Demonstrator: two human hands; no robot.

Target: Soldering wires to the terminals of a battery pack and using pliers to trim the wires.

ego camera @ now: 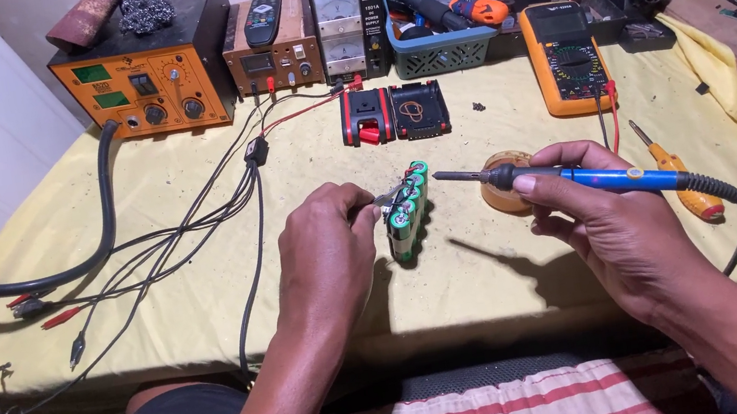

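A yellow cloth (206, 290) covers the table. At the back stand an orange station (140, 80), a power supply (348, 15) and a blue basket (436, 7). A multimeter (566, 61) lies right, black cables (186, 224) left.

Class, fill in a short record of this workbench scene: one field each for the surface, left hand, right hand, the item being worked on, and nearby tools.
Surface: table with yellow cloth
Left hand: holds a small metal piece against the battery pack
Right hand: grips a blue soldering iron, tip near the pack, not touching
Pack: row of green cells, lying on the cloth
Nearby: flux tin, orange screwdriver, multimeter, orange station
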